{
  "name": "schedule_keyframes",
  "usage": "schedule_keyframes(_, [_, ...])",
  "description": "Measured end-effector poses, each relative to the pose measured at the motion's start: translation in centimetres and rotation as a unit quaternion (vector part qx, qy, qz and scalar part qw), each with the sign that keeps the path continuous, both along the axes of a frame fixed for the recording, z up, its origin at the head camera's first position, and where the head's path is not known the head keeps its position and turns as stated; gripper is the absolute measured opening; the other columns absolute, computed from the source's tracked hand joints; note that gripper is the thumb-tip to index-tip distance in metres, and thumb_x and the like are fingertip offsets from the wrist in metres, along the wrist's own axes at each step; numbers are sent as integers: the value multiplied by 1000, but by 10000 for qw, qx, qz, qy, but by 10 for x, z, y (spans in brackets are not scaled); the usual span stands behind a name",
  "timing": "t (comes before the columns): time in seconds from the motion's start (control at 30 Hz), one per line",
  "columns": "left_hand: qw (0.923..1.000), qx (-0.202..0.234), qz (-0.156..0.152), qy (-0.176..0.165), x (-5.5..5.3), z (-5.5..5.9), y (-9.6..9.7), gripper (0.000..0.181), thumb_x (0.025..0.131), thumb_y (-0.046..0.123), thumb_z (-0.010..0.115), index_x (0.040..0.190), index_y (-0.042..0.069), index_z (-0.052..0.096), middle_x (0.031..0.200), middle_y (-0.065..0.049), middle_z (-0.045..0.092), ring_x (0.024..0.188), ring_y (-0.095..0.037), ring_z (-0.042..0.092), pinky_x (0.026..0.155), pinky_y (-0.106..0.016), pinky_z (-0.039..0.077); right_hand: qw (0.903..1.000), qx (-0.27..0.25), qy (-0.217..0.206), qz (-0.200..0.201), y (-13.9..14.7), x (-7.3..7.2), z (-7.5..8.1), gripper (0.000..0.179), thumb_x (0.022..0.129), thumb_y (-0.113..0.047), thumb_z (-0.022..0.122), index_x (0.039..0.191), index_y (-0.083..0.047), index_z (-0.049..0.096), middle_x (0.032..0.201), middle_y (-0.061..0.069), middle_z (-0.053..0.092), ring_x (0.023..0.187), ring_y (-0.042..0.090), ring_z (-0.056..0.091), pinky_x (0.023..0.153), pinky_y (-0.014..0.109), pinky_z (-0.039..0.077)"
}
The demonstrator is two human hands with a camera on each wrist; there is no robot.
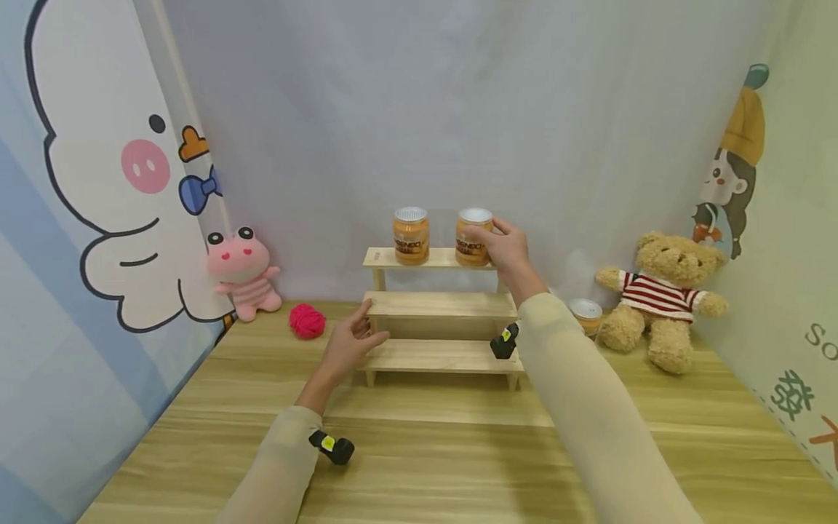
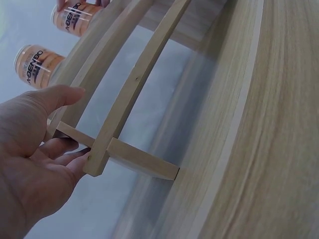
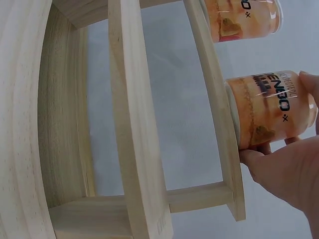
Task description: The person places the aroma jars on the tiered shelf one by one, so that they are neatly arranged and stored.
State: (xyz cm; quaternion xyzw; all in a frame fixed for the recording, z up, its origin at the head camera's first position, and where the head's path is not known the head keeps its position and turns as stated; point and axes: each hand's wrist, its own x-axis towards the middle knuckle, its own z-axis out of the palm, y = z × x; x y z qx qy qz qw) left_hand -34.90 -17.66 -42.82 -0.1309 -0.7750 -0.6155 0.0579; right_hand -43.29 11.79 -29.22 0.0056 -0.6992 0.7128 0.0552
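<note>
A: Firmly now, the first jar (image 1: 468,251) is being grasped by the right hand (image 1: 513,251), upright at the right end of the rack's (image 1: 437,304) top shelf!

B: And what is being done by the left hand (image 1: 347,346)?

A: Its grip is being held loose, thumb spread, by the rack's left edge; whether contact is being made cannot be told.

B: The second jar (image 1: 411,240) is being carried by that same shelf, left of middle. By the tabletop's (image 1: 425,451) back right corner, a teddy bear (image 1: 671,298) is being seen.
</note>
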Motion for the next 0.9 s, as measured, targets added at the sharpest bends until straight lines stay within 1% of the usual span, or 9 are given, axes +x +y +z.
schedule_keyframes(0.1, [10000, 46, -43, -28, 2, -2, 2, 84, 92, 12, 74, 158, 5, 23, 156, -23, 30, 141, -38, 35, 111, -41, 35, 10000, 52, 24, 44, 1, 0, -2, 74, 83, -29, 83, 149, -15, 50, 146, 12, 51, 132, 28, 49, 107, 39, 43])
schedule_keyframes(0.13, [9999, 66, -68, -78, 6, 1, 3, 83, 93, 11, 74, 158, 4, 22, 156, -23, 29, 141, -38, 34, 112, -41, 34, 9999, 98, 35, 59, 3, 1, -3, 75, 83, -30, 83, 149, -14, 50, 146, 13, 51, 132, 28, 48, 107, 39, 43])
schedule_keyframes(0.33, [9998, -15, -64, -181, 3, 1, 2, 84, 94, 14, 73, 159, 8, 22, 160, -19, 23, 142, -38, 32, 113, -41, 33, 9984, 527, 184, 45, 22, 12, -10, 88, 83, -42, 82, 153, -11, 40, 151, 12, 45, 138, 28, 42, 112, 41, 38])
schedule_keyframes(0.37, [9999, -43, -33, -131, -1, -3, 1, 84, 93, 16, 74, 159, 9, 22, 161, -18, 23, 142, -37, 32, 113, -41, 33, 9983, 541, 223, 45, 27, 15, -9, 87, 83, -42, 82, 154, -11, 40, 151, 11, 44, 138, 28, 41, 112, 41, 38])
schedule_keyframes(0.47, [10000, -73, 29, -47, -4, -1, -1, 83, 93, 18, 74, 159, 11, 24, 161, -16, 24, 142, -37, 34, 112, -40, 35, 9984, 410, 340, 166, 41, 27, -7, 79, 88, -35, 79, 153, -11, 42, 152, 13, 43, 139, 28, 39, 113, 40, 35])
schedule_keyframes(0.6, [10000, -78, 25, -21, -6, 0, -2, 82, 94, 16, 73, 159, 10, 23, 161, -16, 24, 142, -36, 33, 113, -40, 34, 9973, 316, 542, 383, 64, 44, -8, 70, 93, -27, 74, 153, -9, 42, 152, 17, 41, 140, 29, 39, 113, 36, 37])
schedule_keyframes(0.67, [10000, -44, 11, -63, -5, 0, -2, 82, 94, 14, 73, 159, 9, 22, 161, -15, 22, 143, -36, 32, 113, -40, 33, 9965, 406, 610, 400, 75, 53, -13, 68, 94, -26, 72, 152, -7, 42, 151, 18, 42, 139, 29, 39, 113, 36, 37])
schedule_keyframes(0.73, [9999, -1, -13, -128, -3, 2, -2, 82, 94, 12, 72, 159, 7, 21, 161, -16, 21, 143, -36, 31, 113, -41, 32, 9952, 597, 658, 412, 84, 62, -19, 68, 95, -27, 71, 153, -6, 41, 150, 18, 43, 139, 30, 39, 113, 39, 36])
schedule_keyframes(0.9, [9997, -95, -138, -200, 12, 19, 3, 82, 95, 10, 71, 158, 1, 19, 160, -21, 21, 142, -39, 30, 113, -43, 32, 9879, 1278, 679, 564, 109, 84, -37, 71, 96, -29, 70, 154, -5, 37, 150, 19, 43, 138, 33, 40, 112, 47, 36])
